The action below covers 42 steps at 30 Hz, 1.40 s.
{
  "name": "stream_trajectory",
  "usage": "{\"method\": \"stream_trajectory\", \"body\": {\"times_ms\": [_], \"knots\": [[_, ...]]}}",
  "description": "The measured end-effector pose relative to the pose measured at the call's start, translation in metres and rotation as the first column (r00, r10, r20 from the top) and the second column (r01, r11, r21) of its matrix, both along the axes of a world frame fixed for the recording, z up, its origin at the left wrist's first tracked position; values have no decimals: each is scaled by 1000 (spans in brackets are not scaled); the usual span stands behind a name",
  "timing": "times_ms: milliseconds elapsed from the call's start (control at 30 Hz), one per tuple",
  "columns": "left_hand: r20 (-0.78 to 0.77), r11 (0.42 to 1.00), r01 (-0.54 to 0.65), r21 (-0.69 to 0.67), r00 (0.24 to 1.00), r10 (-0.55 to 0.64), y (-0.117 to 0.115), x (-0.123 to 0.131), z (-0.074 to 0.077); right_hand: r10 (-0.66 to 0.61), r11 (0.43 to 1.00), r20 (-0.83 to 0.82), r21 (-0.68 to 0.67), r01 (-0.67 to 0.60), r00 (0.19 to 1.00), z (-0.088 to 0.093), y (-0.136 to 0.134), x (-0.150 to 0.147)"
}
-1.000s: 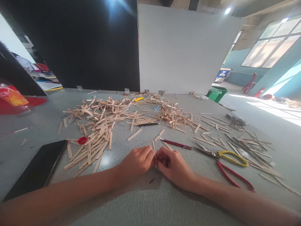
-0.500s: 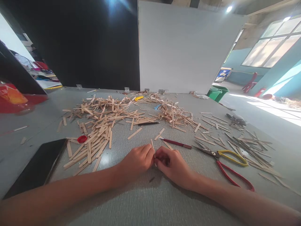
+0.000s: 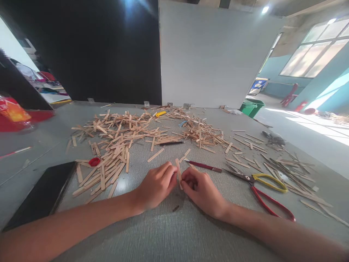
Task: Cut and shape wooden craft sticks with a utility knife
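Both my hands meet at the middle of the grey table (image 3: 169, 233). My left hand (image 3: 156, 185) and my right hand (image 3: 201, 191) are closed, pinching one flat wooden stick (image 3: 178, 171) between their fingertips. The stick points away from me, its far end free above the table. A red-handled craft knife (image 3: 204, 166) lies just beyond my right hand. Scissors (image 3: 261, 187) with one yellow and one red handle lie to the right of it.
Heaps of wooden sticks (image 3: 120, 140) cover the table's middle and left, thinner dark sticks (image 3: 289, 169) lie at the right. A black phone (image 3: 43, 194) lies near left, a small red cap (image 3: 94, 162) beside it. A white board (image 3: 212, 58) stands behind.
The stick has turned so its flat face shows and now stands higher between my fingers. Both hands have shifted slightly away from me.
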<state>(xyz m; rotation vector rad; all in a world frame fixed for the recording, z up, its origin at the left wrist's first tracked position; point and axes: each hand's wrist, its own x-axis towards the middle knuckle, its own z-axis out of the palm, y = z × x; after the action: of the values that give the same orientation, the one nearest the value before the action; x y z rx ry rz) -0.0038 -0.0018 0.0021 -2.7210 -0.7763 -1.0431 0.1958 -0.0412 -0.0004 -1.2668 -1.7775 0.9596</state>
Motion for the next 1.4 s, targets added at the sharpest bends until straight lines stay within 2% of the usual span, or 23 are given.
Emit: {"method": "stream_trajectory", "body": {"times_ms": [233,367,533,900,1167,1400], "knots": [[91,985,36,-169,996,-21,4,-3,-5,-15,999,-62,-33,13,998,-5,0,2],[107,956,116,-269,990,-89,6,-2,-6,-16,1000,-35,-27,15,999,-6,0,3],[144,935,148,-323,984,-106,4,-3,-4,0,1000,-25,-23,-1,1000,-6,0,3],[180,937,130,-323,981,-74,4,-2,-3,-5,1000,3,1,5,1000,-5,0,3],[222,962,7,-273,974,56,5,-3,-7,-36,998,12,44,36,999,-3,0,2],[163,977,24,-212,987,11,6,-2,-7,-36,998,19,46,35,999,-4,1,1]]}}
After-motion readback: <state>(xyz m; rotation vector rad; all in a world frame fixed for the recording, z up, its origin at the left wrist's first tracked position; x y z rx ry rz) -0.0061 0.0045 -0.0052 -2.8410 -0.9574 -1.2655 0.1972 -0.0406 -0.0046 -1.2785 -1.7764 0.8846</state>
